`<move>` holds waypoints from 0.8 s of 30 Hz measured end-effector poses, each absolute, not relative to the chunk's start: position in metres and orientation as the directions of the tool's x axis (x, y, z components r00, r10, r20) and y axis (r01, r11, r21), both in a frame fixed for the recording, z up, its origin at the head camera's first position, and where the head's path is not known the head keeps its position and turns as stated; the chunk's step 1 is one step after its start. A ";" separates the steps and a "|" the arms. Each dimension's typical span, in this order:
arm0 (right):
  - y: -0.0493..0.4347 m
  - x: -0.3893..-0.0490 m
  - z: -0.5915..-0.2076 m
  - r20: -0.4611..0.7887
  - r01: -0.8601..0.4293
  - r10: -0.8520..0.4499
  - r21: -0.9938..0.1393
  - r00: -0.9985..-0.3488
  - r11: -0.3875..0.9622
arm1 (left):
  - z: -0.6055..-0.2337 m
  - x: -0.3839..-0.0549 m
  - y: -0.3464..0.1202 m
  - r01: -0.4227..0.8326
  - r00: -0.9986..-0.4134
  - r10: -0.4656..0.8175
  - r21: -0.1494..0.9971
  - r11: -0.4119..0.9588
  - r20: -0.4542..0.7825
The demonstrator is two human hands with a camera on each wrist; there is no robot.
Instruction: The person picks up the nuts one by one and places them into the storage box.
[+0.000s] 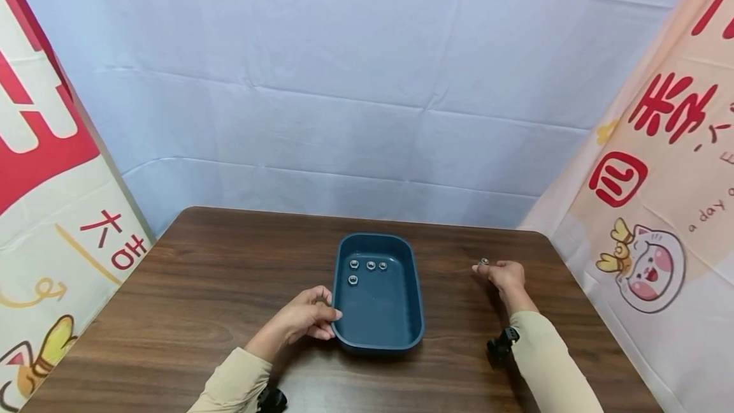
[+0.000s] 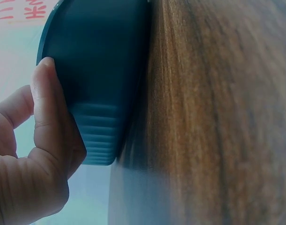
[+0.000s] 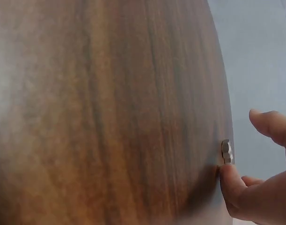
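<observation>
A dark blue, deep-sided tray (image 1: 378, 327) stands on the table with several silver hex nuts (image 1: 353, 280) lying on its floor toward the far end. My left hand (image 1: 306, 317) holds the tray's near left side, thumb at the rim; in the left wrist view the hand (image 2: 44, 145) is against the ribbed outer wall (image 2: 98, 126). Far to the right, my right hand (image 1: 506, 276) is down at the tabletop by one loose nut (image 1: 484, 261). In the right wrist view that nut (image 3: 226, 151) stands at one fingertip, while another fingertip (image 3: 260, 117) is apart from it.
The brown wood-grain table (image 1: 229, 260) ends at a rounded far edge before a pale blue cloth backdrop (image 1: 344, 94). Printed cloths hang on the left (image 1: 51, 209) and right (image 1: 648, 209). A small black device (image 1: 501, 343) is strapped to my right wrist.
</observation>
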State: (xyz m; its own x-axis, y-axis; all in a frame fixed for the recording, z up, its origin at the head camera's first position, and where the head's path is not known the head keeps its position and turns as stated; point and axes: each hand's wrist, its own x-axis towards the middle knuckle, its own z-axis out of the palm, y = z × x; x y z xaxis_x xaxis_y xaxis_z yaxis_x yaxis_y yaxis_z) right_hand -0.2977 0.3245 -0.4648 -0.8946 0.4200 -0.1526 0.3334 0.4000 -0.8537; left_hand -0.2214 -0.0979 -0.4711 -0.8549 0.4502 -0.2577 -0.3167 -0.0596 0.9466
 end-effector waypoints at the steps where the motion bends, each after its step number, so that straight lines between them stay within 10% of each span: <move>1: 0.324 -0.299 -0.466 -0.151 0.339 0.437 -0.854 -0.887 0.394 | -0.471 -0.221 -0.098 -0.316 -0.856 0.449 0.947 -0.060 -0.257; 24: 0.325 -0.315 -0.478 -0.026 0.413 0.564 -0.709 -0.825 0.572 | -0.471 -0.221 -0.097 -0.312 -0.856 0.448 0.949 -0.051 -0.258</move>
State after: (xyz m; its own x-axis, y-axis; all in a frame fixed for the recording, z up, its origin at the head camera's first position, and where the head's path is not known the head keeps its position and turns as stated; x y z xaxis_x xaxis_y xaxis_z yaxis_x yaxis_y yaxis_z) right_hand -0.3146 0.3253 -0.4776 -0.8254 0.5640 -0.0258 0.4127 0.5716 -0.7092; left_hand -0.2212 -0.0966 -0.4708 -0.8558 0.4485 -0.2577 -0.3125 -0.0514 0.9485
